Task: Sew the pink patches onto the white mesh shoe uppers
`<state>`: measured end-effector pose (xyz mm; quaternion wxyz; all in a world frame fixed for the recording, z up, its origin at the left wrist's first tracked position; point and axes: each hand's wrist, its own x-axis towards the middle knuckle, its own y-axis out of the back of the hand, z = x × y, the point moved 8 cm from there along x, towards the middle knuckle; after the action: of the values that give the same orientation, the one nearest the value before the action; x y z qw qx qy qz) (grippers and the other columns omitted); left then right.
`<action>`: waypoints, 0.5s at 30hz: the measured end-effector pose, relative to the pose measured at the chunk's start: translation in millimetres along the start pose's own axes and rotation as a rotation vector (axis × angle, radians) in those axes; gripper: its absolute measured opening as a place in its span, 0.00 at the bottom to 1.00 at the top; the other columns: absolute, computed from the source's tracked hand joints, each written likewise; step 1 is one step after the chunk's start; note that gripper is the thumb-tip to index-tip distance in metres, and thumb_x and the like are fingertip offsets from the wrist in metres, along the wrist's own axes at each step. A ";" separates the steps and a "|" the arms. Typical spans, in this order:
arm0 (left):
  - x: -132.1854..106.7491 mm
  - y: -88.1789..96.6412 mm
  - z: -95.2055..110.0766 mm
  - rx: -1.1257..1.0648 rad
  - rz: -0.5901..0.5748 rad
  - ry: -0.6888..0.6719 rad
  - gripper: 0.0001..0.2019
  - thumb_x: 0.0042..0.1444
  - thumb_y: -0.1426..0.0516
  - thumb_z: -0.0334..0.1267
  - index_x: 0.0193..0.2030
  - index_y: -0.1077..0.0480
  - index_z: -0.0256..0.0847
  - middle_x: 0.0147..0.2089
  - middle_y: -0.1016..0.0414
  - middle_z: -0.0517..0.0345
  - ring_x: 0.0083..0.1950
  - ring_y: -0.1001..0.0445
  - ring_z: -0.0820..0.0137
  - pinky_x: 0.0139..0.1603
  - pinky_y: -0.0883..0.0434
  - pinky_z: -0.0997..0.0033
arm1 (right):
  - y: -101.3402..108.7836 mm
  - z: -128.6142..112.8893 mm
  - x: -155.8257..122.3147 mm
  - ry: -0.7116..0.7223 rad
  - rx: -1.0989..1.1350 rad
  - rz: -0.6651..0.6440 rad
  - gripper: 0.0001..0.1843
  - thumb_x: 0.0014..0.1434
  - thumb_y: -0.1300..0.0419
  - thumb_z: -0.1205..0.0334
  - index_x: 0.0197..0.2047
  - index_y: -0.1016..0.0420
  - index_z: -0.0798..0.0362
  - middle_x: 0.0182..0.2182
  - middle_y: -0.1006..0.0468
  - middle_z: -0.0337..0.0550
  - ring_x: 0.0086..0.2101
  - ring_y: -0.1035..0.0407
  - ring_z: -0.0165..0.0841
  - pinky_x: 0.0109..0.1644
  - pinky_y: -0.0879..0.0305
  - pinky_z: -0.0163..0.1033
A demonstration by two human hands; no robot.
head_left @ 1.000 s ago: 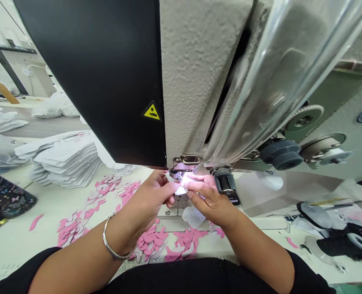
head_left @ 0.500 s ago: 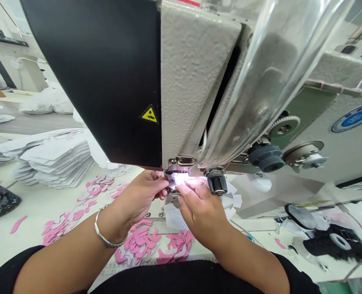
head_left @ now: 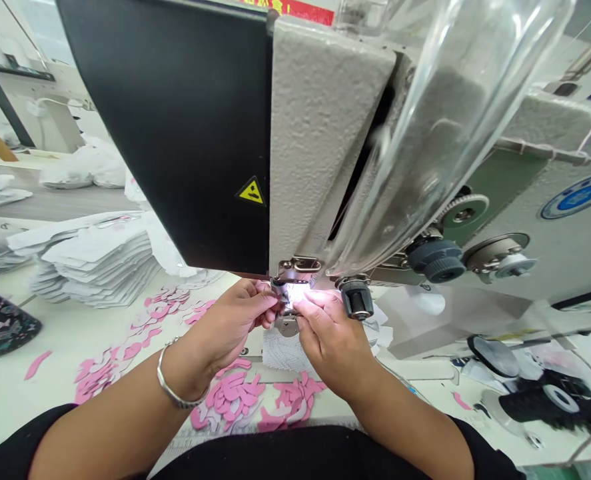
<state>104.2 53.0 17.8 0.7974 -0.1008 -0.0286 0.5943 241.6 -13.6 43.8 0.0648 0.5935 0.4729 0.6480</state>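
Note:
My left hand (head_left: 230,327) and my right hand (head_left: 328,340) meet at the presser foot (head_left: 288,325) of an industrial sewing machine (head_left: 320,147). Their fingertips close together beneath the lit needle area, and glare and my fingers hide whatever is between them. Just below the hands, a piece of white mesh fabric (head_left: 285,350) lies on the machine bed. A silver bangle (head_left: 172,380) circles my left wrist. Right beside my right hand stands a black cylindrical knob (head_left: 356,299).
Pink foam cut-outs (head_left: 235,397) lie scattered on the white table (head_left: 40,393). Stacked white fabric pieces (head_left: 95,260) stand at left. A clear plastic guard (head_left: 440,133) covers the machine's right side, and black-and-white parts (head_left: 540,400) lie at lower right.
The white mesh has shifted left under my hands, and my fingers have drawn closer around the presser foot. White fabric now shows behind my right hand. The view has turned slightly.

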 end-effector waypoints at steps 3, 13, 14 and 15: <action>-6.4 11.9 0.3 0.128 0.092 -0.030 0.07 0.54 0.37 0.40 0.37 0.26 0.42 0.35 0.27 0.57 0.36 0.32 0.69 0.38 0.35 0.70 | 0.7 -0.6 0.6 0.004 0.000 -0.019 0.14 0.64 0.43 0.66 0.52 0.26 0.48 0.44 0.26 0.53 0.49 0.31 0.45 0.53 0.30 0.55; -35.0 18.2 -63.5 0.341 -0.105 0.165 0.15 0.56 0.38 0.51 0.34 0.33 0.41 0.29 0.36 0.62 0.31 0.37 0.69 0.32 0.38 0.71 | 2.1 1.5 5.3 -0.049 0.001 -0.046 0.12 0.66 0.44 0.64 0.50 0.24 0.51 0.44 0.24 0.53 0.49 0.31 0.47 0.52 0.31 0.56; -37.1 16.3 -62.2 0.294 -0.128 0.155 0.16 0.56 0.39 0.51 0.33 0.33 0.41 0.29 0.37 0.63 0.31 0.38 0.70 0.32 0.38 0.72 | 2.5 1.9 6.3 -0.054 0.006 -0.058 0.12 0.66 0.45 0.63 0.49 0.24 0.50 0.43 0.24 0.53 0.49 0.31 0.46 0.52 0.31 0.55; -38.8 15.2 -58.9 0.260 -0.136 0.142 0.16 0.57 0.39 0.52 0.33 0.33 0.41 0.29 0.37 0.62 0.31 0.38 0.70 0.32 0.37 0.72 | 2.8 2.4 7.1 -0.058 0.013 -0.078 0.12 0.67 0.45 0.63 0.49 0.23 0.50 0.43 0.24 0.53 0.50 0.30 0.46 0.52 0.31 0.55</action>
<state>88.3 12.7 -39.9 0.8422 -0.0363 0.0983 0.5288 242.8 -9.2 50.4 0.0999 0.5936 0.4976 0.6245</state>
